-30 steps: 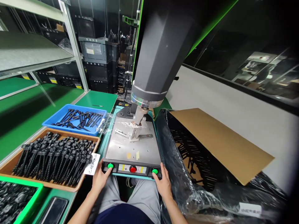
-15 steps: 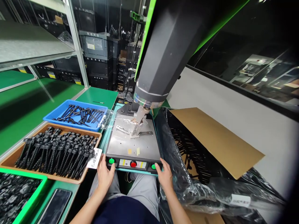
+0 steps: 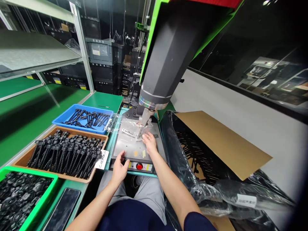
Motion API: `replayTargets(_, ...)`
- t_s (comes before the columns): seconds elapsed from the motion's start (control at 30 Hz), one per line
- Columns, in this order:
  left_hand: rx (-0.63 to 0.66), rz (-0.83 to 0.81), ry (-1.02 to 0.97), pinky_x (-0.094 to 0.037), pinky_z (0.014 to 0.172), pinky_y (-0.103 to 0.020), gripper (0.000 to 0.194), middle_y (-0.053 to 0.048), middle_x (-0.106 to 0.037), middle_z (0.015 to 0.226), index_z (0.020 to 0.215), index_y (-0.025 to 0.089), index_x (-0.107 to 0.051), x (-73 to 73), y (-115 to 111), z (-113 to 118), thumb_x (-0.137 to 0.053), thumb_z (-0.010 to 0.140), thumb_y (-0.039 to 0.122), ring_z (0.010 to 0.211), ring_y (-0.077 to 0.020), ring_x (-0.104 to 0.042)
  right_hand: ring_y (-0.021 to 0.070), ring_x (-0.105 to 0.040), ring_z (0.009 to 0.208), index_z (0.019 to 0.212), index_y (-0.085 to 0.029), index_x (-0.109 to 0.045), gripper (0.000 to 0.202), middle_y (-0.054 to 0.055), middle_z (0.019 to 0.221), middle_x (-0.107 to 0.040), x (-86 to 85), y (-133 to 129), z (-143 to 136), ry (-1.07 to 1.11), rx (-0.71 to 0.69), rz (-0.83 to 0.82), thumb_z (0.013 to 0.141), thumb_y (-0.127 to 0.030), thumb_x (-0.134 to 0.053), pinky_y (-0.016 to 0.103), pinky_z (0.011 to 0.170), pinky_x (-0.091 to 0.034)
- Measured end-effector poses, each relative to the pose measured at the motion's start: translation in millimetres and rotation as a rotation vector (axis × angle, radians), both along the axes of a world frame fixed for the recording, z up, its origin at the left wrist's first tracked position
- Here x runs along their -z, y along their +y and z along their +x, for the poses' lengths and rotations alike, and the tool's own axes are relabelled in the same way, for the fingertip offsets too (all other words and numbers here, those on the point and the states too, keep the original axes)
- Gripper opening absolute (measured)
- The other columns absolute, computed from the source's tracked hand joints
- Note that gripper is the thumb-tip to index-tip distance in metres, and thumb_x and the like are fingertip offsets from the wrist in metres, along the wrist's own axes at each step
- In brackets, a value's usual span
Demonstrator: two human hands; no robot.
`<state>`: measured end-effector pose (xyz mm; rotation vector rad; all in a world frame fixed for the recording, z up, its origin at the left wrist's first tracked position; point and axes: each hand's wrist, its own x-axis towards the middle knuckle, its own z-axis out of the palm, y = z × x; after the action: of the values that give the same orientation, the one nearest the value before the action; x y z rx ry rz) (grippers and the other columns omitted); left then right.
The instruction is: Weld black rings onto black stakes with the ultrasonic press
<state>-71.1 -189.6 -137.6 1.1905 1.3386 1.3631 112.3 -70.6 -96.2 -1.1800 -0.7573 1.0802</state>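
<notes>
My right hand (image 3: 149, 143) reaches over the metal base plate (image 3: 125, 149) to the small metal fixture (image 3: 139, 134) under the machine's press head (image 3: 146, 116). Its fingertips are bent at the fixture, and whatever lies between them is hidden. At the plate's front edge, my left hand (image 3: 121, 167) has its thumb and fingers apart and holds nothing. It covers the left end of the front panel, beside the red button (image 3: 139, 166). Clear plastic film (image 3: 133, 123) hangs around the press tip.
On the left are a blue tray (image 3: 60, 121) of black rods, a brown tray (image 3: 95, 175) of ribbed black parts, a green bin (image 3: 51, 184) of black pieces and a phone (image 3: 63, 205). To the right, a plastic-lined box (image 3: 174, 154) holds black parts beneath cardboard (image 3: 223, 141).
My right hand has left the right green button and moved forward to the fixture. My left hand has shifted inward from the panel's left corner. The view has turned slightly.
</notes>
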Motion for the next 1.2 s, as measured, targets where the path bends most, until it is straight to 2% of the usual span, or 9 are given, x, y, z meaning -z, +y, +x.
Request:
replayTargets(0.13,-0.016,-0.088,-0.205,-0.044,0.103,-0.042,0.051,-0.014,-0.066,0.117,0.118,0.016,-0.058,-2.5,4.4,-1.2,-0.075,0.071,0.019,0.112,-0.0248,-0.061,0.0139,-0.062,0.068,0.108,-0.021,-0.056,0.06,-0.004,0.071,-0.064,-8.7,1.2,-4.9,0.036,-0.001,-0.001,0.056,-0.036,-0.083,0.022,0.059,-0.046)
replayTargets(0.27,0.004,-0.256,-0.505,-0.045,0.103,-0.042,0.05,-0.015,-0.066,0.116,0.114,0.015,-0.057,-13.8,13.6,5.6,-0.08,0.069,0.018,0.106,-0.0223,-0.065,0.0098,-0.055,0.054,0.083,-0.018,-0.06,0.04,-0.005,0.062,-0.059,-22.6,-9.0,-5.1,0.061,-0.101,-0.003,0.055,-0.037,-0.082,0.017,0.044,-0.035)
replayTargets(0.4,0.164,-0.476,-0.807,-0.051,0.096,-0.039,0.038,-0.018,-0.063,0.122,0.105,0.015,-0.057,-28.9,25.2,18.8,-0.077,0.076,0.027,0.104,-0.023,-0.067,0.0081,-0.047,0.043,0.076,-0.017,-0.06,0.036,-0.006,0.052,-0.051,-38.2,-18.8,-11.5,0.091,-0.2,0.006,0.059,-0.043,-0.08,0.017,0.035,-0.022)
replayTargets(0.57,0.249,-0.467,-1.088,-0.057,0.083,-0.034,0.022,-0.012,-0.069,0.111,0.1,0.016,-0.059,-44.7,43.7,30.5,-0.067,0.085,0.029,0.096,-0.0205,-0.069,0.007,-0.044,0.042,0.077,-0.018,-0.06,0.035,-0.006,0.054,-0.051,-52.2,-24.5,-14.6,0.126,-0.234,0.026,0.059,-0.04,-0.081,0.016,0.034,-0.023)
replayTargets(0.7,0.186,-0.371,-1.099,-0.058,0.07,-0.025,0.02,-0.003,-0.07,0.083,0.101,0.016,-0.061,-56.5,52.9,30.5,-0.067,0.082,0.012,0.076,-0.0135,-0.07,0.0102,-0.051,0.048,0.088,-0.019,-0.063,0.034,0.0,0.068,-0.06,-55.6,-22.8,-8.7,0.238,-0.264,0.05,0.07,-0.047,-0.067,0.018,0.036,-0.03)
replayTargets(0.8,0.18,-0.34,-1.101,-0.057,0.062,-0.02,0.02,-0.002,-0.068,0.078,0.098,0.014,-0.061,-67.1,54.5,28.5,-0.065,0.081,0.006,0.067,-0.0109,-0.068,0.013,-0.055,0.053,0.097,-0.019,-0.063,0.035,0.004,0.078,-0.065,-50.3,-14.7,-7.9,0.289,-0.239,0.041,0.07,-0.042,-0.06,0.021,0.039,-0.035)
replayTargets(0.93,0.23,-0.298,-1.119,-0.055,0.052,-0.015,0.021,-0.002,-0.067,0.078,0.101,0.013,-0.062,-82.0,54.7,27.4,-0.063,0.082,0.005,0.062,-0.0095,-0.067,0.0129,-0.051,0.053,0.11,-0.018,-0.063,0.042,0.002,0.077,-0.062,-41.8,2.3,-13.1,-0.107,-0.016,0.103,0.071,-0.034,-0.06,0.023,0.045,-0.038)
replayTargets(1.07,0.262,-0.267,-1.11,-0.055,0.051,-0.014,0.021,-0.002,-0.065,0.076,0.102,0.013,-0.061,-91.5,55.3,27.6,-0.063,0.083,0.005,0.06,-0.0088,-0.066,0.0195,-0.058,0.077,0.117,-0.016,-0.066,0.044,0.006,0.086,-0.059,-48.0,20.3,-11.1,-0.675,0.208,0.219,0.08,-0.036,-0.053,0.034,0.077,-0.048)
replayTargets(1.2,0.248,-0.274,-1.104,-0.055,0.054,-0.014,0.02,0.0,-0.064,0.073,0.1,0.013,-0.062,-94.8,55.3,27.6,-0.064,0.082,0.004,0.06,-0.0083,-0.065,0.0266,-0.055,0.099,0.107,-0.018,-0.072,0.038,0.01,0.096,-0.059,-59.4,37.1,-3.3,-0.886,0.256,0.164,0.076,-0.037,-0.063,0.039,0.094,-0.042)
